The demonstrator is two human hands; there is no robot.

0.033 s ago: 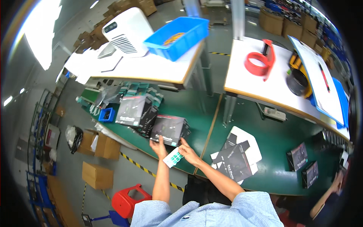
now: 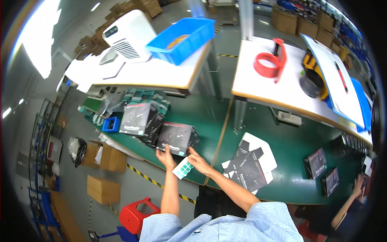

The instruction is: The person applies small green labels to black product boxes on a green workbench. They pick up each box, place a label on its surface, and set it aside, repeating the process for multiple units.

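Note:
In front of me on the green work surface lies a black printed box [image 2: 176,136], and a stack of similar boxes [image 2: 137,119] stands against its left side. My left hand [image 2: 166,158] grips the near left edge of the front box, thumb against its face. Pinched in my right hand [image 2: 198,162] is a white sheet of green stickers [image 2: 183,168], hanging just below the box's near edge. The fingertips of that hand reach the box's near right corner. Part of the left fingers' contact is hidden.
Flattened black-and-white cartons [image 2: 250,169] lie to the right, with two more black boxes [image 2: 315,163] beyond. A small blue bin [image 2: 111,124] sits left of the stack. White raised shelves [image 2: 250,84] run along the back. At far right a co-worker's hand [image 2: 358,186] shows.
The whole view has shifted slightly to the left. My hands keep their places on the box and the sticker sheet. The co-worker's hand at far right is raised a little.

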